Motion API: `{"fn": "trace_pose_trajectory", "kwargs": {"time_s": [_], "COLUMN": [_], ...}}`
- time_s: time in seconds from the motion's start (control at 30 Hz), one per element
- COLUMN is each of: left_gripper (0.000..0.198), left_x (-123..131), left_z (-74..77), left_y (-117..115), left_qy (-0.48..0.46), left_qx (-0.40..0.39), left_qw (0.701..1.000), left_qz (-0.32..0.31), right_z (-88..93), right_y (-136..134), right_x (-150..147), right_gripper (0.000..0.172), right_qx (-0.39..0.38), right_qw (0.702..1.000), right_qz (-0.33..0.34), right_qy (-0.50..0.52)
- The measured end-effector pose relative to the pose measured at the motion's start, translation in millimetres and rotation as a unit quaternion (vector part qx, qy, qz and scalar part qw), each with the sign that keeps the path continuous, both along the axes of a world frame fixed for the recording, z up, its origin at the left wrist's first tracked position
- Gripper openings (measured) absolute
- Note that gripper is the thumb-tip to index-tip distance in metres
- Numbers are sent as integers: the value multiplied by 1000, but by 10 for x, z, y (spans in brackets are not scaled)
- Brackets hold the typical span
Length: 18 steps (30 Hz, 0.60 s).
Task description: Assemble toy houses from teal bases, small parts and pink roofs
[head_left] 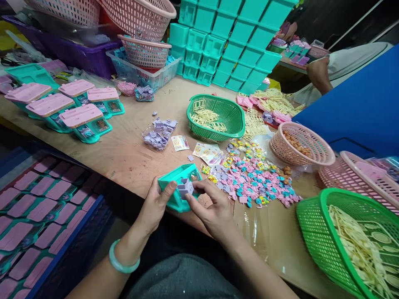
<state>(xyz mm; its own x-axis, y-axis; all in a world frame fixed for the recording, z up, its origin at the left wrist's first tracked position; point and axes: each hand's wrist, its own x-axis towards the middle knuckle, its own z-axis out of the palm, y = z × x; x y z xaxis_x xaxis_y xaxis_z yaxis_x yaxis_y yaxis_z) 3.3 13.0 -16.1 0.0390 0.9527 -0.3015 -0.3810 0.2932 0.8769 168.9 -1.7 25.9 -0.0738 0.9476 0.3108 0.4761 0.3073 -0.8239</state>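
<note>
Lying on the brown tabletop (131, 145), small white paper cards with coloured print (180, 143) carry marks too small to read. The pink-lidded teal plastic boxes (82, 116) at the left show printed pictures on their fronts, and any wording there is also illegible.

Held above the near table edge, close to the person's body, is an angular teal plastic box (177, 204), glossy, hollow and tilted. A small lilac plastic piece (185, 190), squarish with raised sides, sits at its opening; whether it is seated or only held there, I cannot tell.

The left hand (152, 207) grips the box from its left side, thumb laid across the front and the other fingers mostly hidden behind; a pale green bangle (116, 261) rings that wrist. The right hand (216, 209) comes in from the right, thumb and index finger closed on the lilac piece. Beyond the hands stands a clear tub of lilac parts (159, 133), and just to the right spreads a heap of small pink, blue and yellow pieces (249, 178).
</note>
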Motion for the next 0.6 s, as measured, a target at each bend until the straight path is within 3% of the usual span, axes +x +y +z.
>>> {"fn": "trace_pose_trajectory", "kwargs": {"time_s": [0.27,0.6], "left_gripper": [55,50], "left_x": [-7,-83], "left_z": [88,19], "left_y": [24,40], "left_qy": [52,93], "left_qx": [8,52], "left_qw": [998,992], "left_qz": [-18,-68], "right_z": [-90,-138], "right_y": [-36,-91], "right_x": [-31,-77], "right_gripper": [13,11], "right_qx": [50,123], "right_qw": [995,979], "right_qz": [-12,-41], "right_qy": [-86,-158]}}
